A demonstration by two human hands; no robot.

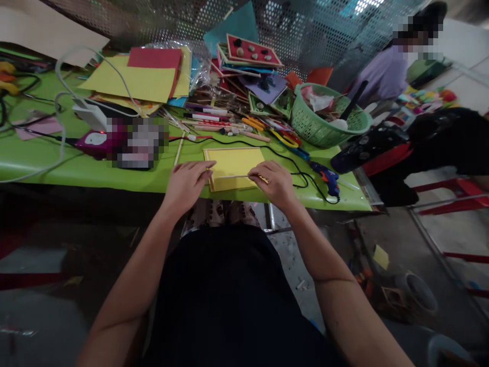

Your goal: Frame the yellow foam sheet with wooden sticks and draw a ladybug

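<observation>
A yellow card (239,159) with pale thin strips along its top and left edges lies near the table's front edge. My right hand (274,184) is closed in a pinch on one end of a thin stick (233,177), which extends leftward over the lower part of the card. At the card's left edge is my left hand (189,186), its index finger stretched out and thumb apart, holding nothing visible. Its fingertips appear to touch the edge strip. To the right of the card lies a blue glue gun (326,178) with a black cord.
Pens, sticks and scissors (284,138) are strewn behind the card. A green basket (324,133) stands at right, near a dark bottle (367,145). Colored paper (130,79) and a magenta power strip (100,141) lie left. Another person (382,71) is at upper right.
</observation>
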